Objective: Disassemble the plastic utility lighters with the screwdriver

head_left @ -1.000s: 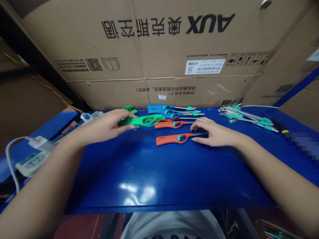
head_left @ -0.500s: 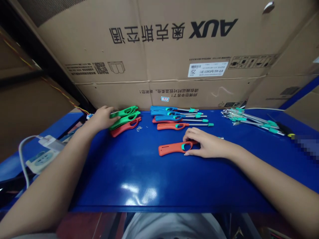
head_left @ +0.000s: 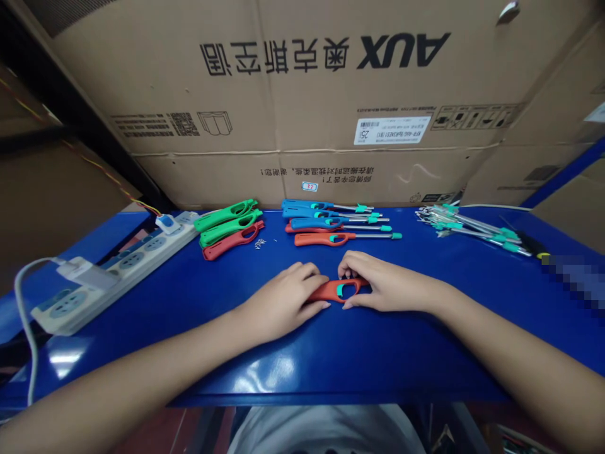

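An orange-red long-nosed lighter (head_left: 326,291) with a green trigger lies across the blue table in front of me. My left hand (head_left: 290,299) is closed round its handle end, covering most of the grip. At the trigger-loop end, my right hand (head_left: 368,282) pinches it between thumb and curled fingers, hiding the front part. Just beyond, several lighters with metal stems, among them an orange lighter (head_left: 326,239) and a blue lighter (head_left: 312,224), lie side by side. Green handle shells (head_left: 227,230) and a red handle shell (head_left: 231,241) rest to their left.
Tiny metal pins (head_left: 259,243) lie by the shells. A pile of metal stems (head_left: 472,228) with green parts sits at right, near a dark tool with a yellow band (head_left: 536,247). A power strip (head_left: 155,249) runs along the left. A cardboard sheet (head_left: 302,132) stands behind.
My left hand has come from the green shells to the orange-red lighter and closed on its handle. My right hand stays on the lighter's front end.
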Action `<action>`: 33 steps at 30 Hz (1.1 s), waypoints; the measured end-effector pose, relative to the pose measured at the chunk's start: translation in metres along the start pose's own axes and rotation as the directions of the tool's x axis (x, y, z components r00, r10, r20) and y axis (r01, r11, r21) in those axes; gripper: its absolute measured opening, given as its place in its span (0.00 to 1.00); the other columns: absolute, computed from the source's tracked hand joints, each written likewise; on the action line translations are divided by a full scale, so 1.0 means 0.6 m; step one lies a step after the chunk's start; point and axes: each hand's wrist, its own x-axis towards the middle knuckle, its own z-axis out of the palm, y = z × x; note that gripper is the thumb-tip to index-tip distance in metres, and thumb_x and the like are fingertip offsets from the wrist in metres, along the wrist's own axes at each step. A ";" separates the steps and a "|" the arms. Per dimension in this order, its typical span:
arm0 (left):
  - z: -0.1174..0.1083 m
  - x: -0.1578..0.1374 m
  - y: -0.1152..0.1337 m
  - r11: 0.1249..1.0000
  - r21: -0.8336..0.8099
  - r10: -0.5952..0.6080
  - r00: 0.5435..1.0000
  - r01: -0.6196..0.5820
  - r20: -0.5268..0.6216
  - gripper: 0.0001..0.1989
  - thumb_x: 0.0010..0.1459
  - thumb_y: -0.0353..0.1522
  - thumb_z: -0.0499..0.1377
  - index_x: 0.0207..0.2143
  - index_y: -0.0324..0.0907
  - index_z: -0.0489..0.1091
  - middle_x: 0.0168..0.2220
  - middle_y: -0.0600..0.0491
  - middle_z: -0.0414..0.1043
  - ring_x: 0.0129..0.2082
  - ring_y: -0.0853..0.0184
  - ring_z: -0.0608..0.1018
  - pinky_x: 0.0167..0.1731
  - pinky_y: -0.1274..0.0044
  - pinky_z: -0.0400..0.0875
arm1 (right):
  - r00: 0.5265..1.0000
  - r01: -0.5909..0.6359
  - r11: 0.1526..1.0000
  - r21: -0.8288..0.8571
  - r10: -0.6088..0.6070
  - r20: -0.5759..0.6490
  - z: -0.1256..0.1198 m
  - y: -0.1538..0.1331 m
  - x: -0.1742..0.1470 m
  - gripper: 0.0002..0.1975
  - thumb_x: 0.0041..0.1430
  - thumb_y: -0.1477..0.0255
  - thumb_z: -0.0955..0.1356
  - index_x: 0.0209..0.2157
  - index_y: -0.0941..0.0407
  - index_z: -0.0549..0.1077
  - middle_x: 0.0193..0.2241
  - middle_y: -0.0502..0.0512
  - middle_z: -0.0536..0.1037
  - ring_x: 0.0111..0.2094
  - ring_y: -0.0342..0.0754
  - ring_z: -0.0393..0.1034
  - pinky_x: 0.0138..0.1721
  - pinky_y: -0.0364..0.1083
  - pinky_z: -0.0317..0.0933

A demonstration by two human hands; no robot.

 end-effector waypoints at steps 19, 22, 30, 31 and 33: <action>0.013 -0.002 0.015 0.992 0.097 -0.076 0.997 0.079 -0.032 0.12 0.68 0.31 0.57 0.52 0.39 0.69 0.47 0.45 0.70 0.46 0.55 0.71 0.48 0.62 0.73 | 0.998 -0.058 0.958 -0.279 0.053 -0.024 0.003 -0.020 0.001 0.20 0.61 0.55 0.72 0.40 0.55 0.65 0.41 0.56 0.70 0.39 0.51 0.67 0.39 0.48 0.62; 0.007 -0.005 0.023 0.985 0.136 -0.106 0.994 0.106 -0.008 0.11 0.68 0.30 0.57 0.51 0.38 0.69 0.48 0.44 0.70 0.46 0.54 0.72 0.47 0.62 0.73 | 0.998 -0.063 0.940 -0.336 0.060 -0.019 0.003 -0.033 0.004 0.19 0.62 0.58 0.72 0.41 0.56 0.65 0.44 0.58 0.70 0.39 0.51 0.67 0.38 0.48 0.62; 0.009 -0.011 0.018 0.984 0.127 -0.127 0.992 0.128 -0.014 0.12 0.69 0.31 0.56 0.53 0.38 0.69 0.48 0.44 0.69 0.47 0.54 0.71 0.49 0.61 0.72 | 0.997 -0.079 0.943 -0.324 0.068 -0.045 0.009 -0.044 0.004 0.20 0.61 0.58 0.73 0.42 0.56 0.64 0.42 0.58 0.72 0.38 0.51 0.68 0.38 0.47 0.61; 0.011 -0.010 0.016 0.985 0.118 -0.126 0.992 0.128 -0.021 0.12 0.69 0.31 0.56 0.53 0.39 0.69 0.48 0.44 0.69 0.47 0.54 0.70 0.49 0.61 0.72 | 0.997 -0.078 0.944 -0.322 0.065 -0.051 0.011 -0.041 0.004 0.20 0.61 0.57 0.72 0.41 0.57 0.64 0.41 0.58 0.72 0.38 0.51 0.68 0.38 0.48 0.61; 0.014 -0.008 0.010 0.988 0.092 -0.119 0.992 0.122 -0.031 0.12 0.69 0.33 0.56 0.52 0.39 0.70 0.48 0.45 0.70 0.47 0.55 0.70 0.49 0.61 0.71 | 0.996 -0.073 0.940 -0.332 0.054 -0.065 0.015 -0.035 0.003 0.21 0.61 0.55 0.72 0.41 0.57 0.65 0.40 0.58 0.73 0.38 0.52 0.68 0.39 0.49 0.61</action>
